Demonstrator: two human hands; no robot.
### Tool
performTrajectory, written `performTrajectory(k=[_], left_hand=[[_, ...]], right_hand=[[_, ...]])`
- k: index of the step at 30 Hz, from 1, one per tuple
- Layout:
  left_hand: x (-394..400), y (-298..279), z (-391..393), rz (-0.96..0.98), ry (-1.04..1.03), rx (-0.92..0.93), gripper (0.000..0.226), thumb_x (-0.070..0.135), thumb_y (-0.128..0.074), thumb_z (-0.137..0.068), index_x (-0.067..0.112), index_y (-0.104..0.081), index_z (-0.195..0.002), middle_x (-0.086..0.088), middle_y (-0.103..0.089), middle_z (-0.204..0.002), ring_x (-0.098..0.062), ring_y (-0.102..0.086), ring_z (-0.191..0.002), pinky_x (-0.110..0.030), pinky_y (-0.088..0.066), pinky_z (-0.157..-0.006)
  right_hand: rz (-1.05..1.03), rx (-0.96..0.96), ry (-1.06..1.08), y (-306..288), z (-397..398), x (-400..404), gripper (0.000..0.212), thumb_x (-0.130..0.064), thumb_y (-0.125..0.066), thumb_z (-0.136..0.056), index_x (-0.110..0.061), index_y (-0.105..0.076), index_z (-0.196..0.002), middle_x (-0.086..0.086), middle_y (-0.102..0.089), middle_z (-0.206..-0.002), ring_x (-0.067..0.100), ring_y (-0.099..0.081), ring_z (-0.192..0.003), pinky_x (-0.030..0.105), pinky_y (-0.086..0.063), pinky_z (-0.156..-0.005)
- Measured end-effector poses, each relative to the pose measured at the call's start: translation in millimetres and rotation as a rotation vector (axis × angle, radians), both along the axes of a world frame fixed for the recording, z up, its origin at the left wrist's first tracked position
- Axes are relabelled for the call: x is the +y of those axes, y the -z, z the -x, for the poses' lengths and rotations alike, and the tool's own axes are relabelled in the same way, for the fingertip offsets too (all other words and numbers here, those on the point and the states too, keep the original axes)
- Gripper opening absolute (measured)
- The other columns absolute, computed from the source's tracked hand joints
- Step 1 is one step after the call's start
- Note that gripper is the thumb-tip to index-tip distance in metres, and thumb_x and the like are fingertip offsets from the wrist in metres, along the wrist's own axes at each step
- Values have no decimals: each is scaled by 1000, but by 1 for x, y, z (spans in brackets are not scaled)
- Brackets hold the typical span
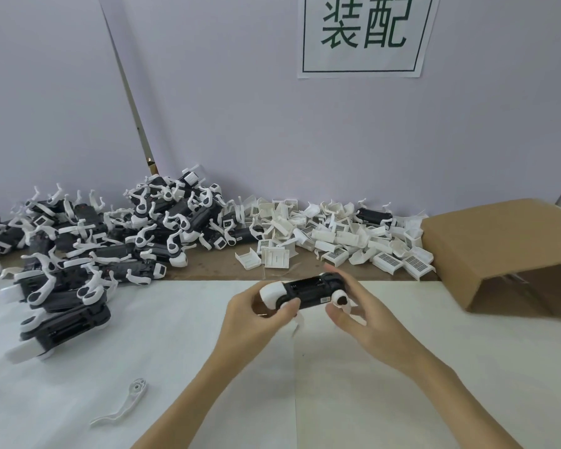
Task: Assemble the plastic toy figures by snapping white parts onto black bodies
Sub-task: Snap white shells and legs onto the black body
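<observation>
Above the white table sheet I hold a black toy body (308, 290) with white parts at both ends. My left hand (256, 319) grips its left end, thumb curled over the white cap (271, 294). My right hand (360, 312) pinches the right end, where a white leg piece (339, 299) sits against the body. Another white leg hangs under the body, partly hidden by my left hand. A loose white leg part (123, 405) lies on the sheet at the lower left.
A heap of assembled black-and-white figures (88, 247) fills the left side. Several loose white cover parts (337, 241) lie along the wall. An open cardboard box (512, 254) lies on its side at the right. A paper sign (363, 35) hangs on the wall.
</observation>
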State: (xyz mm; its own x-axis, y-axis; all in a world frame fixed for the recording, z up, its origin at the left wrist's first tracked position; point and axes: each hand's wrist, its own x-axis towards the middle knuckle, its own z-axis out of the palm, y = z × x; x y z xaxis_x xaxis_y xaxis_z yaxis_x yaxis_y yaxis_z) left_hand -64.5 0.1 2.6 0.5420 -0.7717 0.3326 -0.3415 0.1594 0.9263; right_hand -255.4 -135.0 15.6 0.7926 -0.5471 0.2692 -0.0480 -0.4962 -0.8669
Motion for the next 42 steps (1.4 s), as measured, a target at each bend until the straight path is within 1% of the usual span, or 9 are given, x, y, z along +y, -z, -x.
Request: performTrajectory(k=[5, 14, 19, 24, 26, 29, 34, 39, 42], left_hand=[[0, -4, 7, 10, -18, -17, 32, 68, -66, -79, 39, -74, -91, 9, -62, -66, -5, -53, -61, -18, -40, -61], [-1, 0, 24, 71, -132, -162, 13, 32, -82, -92, 33, -71, -99, 15, -55, -66, -4, -46, -58, -16, -36, -58], [0, -6, 25, 67, -11, 62, 32, 62, -61, -95, 32, -69, -92, 8, -57, -69, -13, -52, -61, -23, -42, -54], [3, -12, 11, -46, 19, 211, 59, 66, -37, -98, 20, -73, -102, 8, -68, -79, -6, -59, -68, -14, -47, -63], [4, -12, 6, -71, 92, 220, 61, 74, -34, -102, 30, -74, -112, 13, -76, -96, -1, -65, -79, -9, -48, -73], [2, -5, 7, -55, 97, 207, 47, 71, -67, -81, 41, -66, -116, 7, -77, -107, -4, -71, -93, -12, -51, -75], [-2, 1, -5, 60, -116, 373, 69, 62, -87, -63, 15, -61, -106, -1, -76, -89, -21, -79, -84, -44, -64, -78], [-1, 7, -27, 78, -199, 110, 49, 63, -85, -67, 28, -56, -84, 4, -69, -72, -13, -66, -63, -24, -50, -57], [-4, 11, -34, 52, -201, 81, 49, 65, -84, -66, 31, -54, -85, 10, -66, -67, -9, -60, -61, -22, -47, -57]], right_hand=[[-84, -40, 131, 3, -10, 6, 30, -46, -55, -99, -32, -66, -123, -11, -76, -108, 6, -71, -93, 16, -49, -80], [-807, -143, -45, 17, -19, 11, 39, -27, -43, -110, -4, -66, -132, 21, -70, -126, 43, -65, -121, 42, -59, -98], [-867, -164, -59, 15, -13, 2, 36, -21, -57, -103, 0, -66, -131, 29, -67, -128, 45, -67, -118, 49, -57, -100], [-748, -243, 44, 8, -12, 1, 33, 3, -64, -96, -11, -72, -124, 23, -68, -127, 40, -71, -111, 48, -60, -94], [-484, -192, 172, 4, -12, 5, 37, 0, -67, -96, -28, -72, -120, 11, -70, -123, 31, -72, -107, 42, -60, -93], [-129, -98, 256, 0, -17, 17, 40, -11, -73, -93, -38, -64, -121, -11, -68, -120, 13, -67, -112, 21, -54, -83], [-122, -38, 59, 1, -28, 22, 49, -24, -85, -86, -36, -62, -127, -8, -64, -126, 6, -64, -116, 20, -56, -85], [-122, 73, -64, -5, -42, -3, 43, -51, -65, -92, -37, -62, -133, -10, -67, -123, 6, -67, -113, 29, -58, -93], [164, 98, 183, -4, -54, -49, 28, -31, -53, -107, -30, -63, -134, -9, -63, -134, 8, -59, -123, 14, -45, -94]])
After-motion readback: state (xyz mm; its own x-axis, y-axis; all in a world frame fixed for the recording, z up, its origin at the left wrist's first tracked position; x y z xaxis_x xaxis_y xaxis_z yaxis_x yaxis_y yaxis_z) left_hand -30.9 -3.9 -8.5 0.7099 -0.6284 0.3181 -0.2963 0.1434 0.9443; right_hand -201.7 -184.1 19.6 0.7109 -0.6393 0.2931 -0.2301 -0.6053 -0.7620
